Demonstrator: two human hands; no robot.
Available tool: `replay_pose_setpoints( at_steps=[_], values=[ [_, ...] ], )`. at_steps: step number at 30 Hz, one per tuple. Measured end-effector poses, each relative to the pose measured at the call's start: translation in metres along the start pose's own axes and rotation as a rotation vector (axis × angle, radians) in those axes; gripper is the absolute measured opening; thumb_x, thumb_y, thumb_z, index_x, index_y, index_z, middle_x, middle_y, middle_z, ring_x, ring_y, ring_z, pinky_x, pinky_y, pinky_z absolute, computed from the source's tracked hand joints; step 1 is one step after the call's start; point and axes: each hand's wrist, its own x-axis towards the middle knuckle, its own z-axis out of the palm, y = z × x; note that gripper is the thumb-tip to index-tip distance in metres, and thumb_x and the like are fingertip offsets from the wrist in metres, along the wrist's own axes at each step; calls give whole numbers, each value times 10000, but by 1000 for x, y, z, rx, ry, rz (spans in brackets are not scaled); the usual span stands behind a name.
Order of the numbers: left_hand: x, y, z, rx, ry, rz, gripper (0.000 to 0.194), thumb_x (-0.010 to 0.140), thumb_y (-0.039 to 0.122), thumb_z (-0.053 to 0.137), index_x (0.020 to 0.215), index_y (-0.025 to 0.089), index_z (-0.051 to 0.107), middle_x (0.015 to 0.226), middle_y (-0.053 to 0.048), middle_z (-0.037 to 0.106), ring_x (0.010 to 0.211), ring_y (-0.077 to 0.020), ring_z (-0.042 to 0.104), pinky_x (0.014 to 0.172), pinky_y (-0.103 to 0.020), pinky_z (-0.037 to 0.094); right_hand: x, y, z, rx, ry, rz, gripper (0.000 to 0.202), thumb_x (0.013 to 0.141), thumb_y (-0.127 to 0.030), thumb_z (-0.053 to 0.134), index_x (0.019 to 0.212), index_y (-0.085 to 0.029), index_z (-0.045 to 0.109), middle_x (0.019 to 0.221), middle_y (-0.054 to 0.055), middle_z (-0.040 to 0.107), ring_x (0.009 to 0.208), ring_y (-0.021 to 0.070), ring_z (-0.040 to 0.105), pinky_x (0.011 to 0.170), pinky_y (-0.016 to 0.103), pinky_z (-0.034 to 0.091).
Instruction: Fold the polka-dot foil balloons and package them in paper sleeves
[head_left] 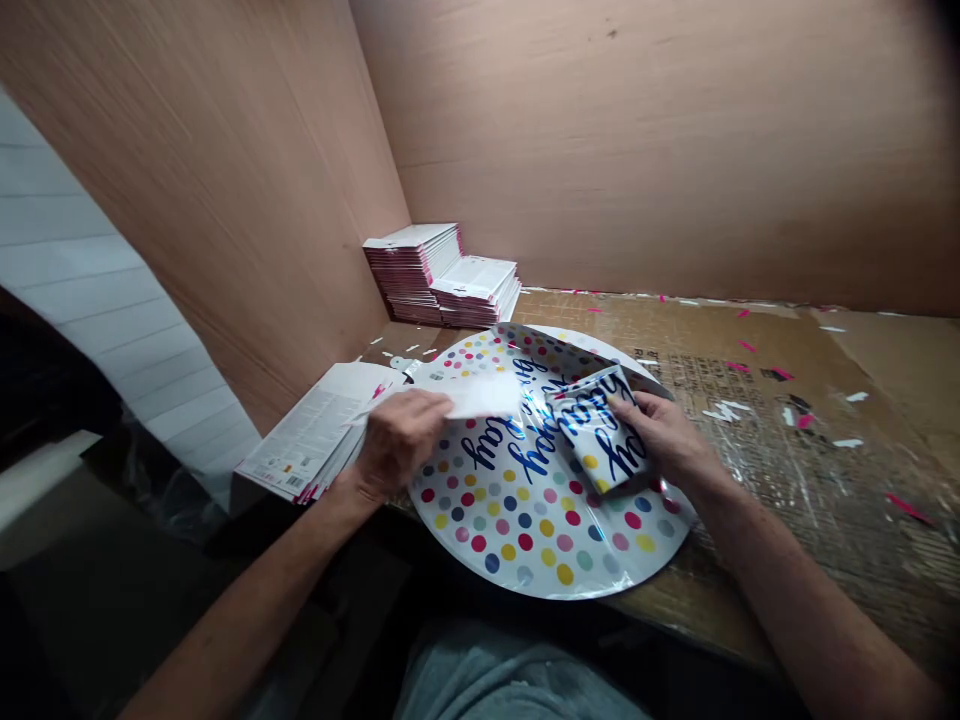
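Observation:
My right hand [664,435] grips a folded foil balloon [600,440], a square packet with blue lettering and a few yellow dots. My left hand [401,440] is closed on the end of a white slip of paper [484,395], which is smeared by motion. Beneath both hands lie flat round foil balloons [525,545], white with coloured dots and blue script, and one edge of the top one is lifted at the back. A fanned pile of printed card sleeves [300,430] rests beside my left hand.
Two stacks of white and pink card sleeves [409,275] stand in the back corner against wooden panels [675,140]. Pink and white scraps [727,410] are scattered over the taped cardboard surface [675,340]. A striped white sheet [97,290] hangs at the left.

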Motion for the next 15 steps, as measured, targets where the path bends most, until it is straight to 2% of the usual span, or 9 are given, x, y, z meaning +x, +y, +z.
replay_pose_setpoints(
  at_steps=[3,6,8,10,11,13,15],
  values=[
    [1,20,38,-196,-160,229,336,904,72,457,1067,216,714,1125,-44,742,1166,-237,629,956,-398,506,-5,-7,-20,85,87,-36,520,601,-659,778,770,-209,582,632,-10,601,510,136,520,448,251,410],
    [0,23,62,-335,-327,248,492,825,-24,431,1172,227,673,1248,-24,694,1285,-232,555,1020,-393,490,-21,-13,-29,37,62,-101,471,667,-646,747,796,-214,608,656,-13,608,527,128,524,464,242,411],
    [2,26,66,-404,-340,164,407,856,47,468,1174,210,662,1245,-35,690,1281,-223,559,1055,-376,476,-34,-13,-23,-96,-53,-76,463,728,-662,683,802,-209,619,640,-10,596,522,128,509,460,242,391],
    [8,36,64,-400,-330,63,246,900,222,549,1114,187,666,1197,-66,694,1233,-240,588,1038,-379,492,-43,-10,-11,-324,-208,-64,450,798,-652,600,767,-204,610,622,-6,579,524,130,490,473,248,366],
    [12,42,63,-367,-335,31,236,900,303,581,1082,177,663,1177,-83,688,1201,-250,600,1011,-385,507,-47,-7,-4,-470,-267,-82,433,828,-626,566,737,-204,596,615,-4,570,533,131,483,489,252,351],
    [20,58,60,-274,-385,36,275,889,387,610,1037,158,649,1143,-108,669,1140,-262,610,932,-381,540,-51,-3,10,-771,-307,-144,393,868,-551,526,681,-207,560,608,1,556,562,138,480,530,262,318],
    [28,72,57,-182,-457,88,283,902,395,593,1007,137,640,1086,-124,657,1086,-267,607,847,-368,555,-52,-1,19,-988,-291,-189,366,887,-504,498,673,-212,545,614,11,562,590,149,489,558,274,292]
  ],
)
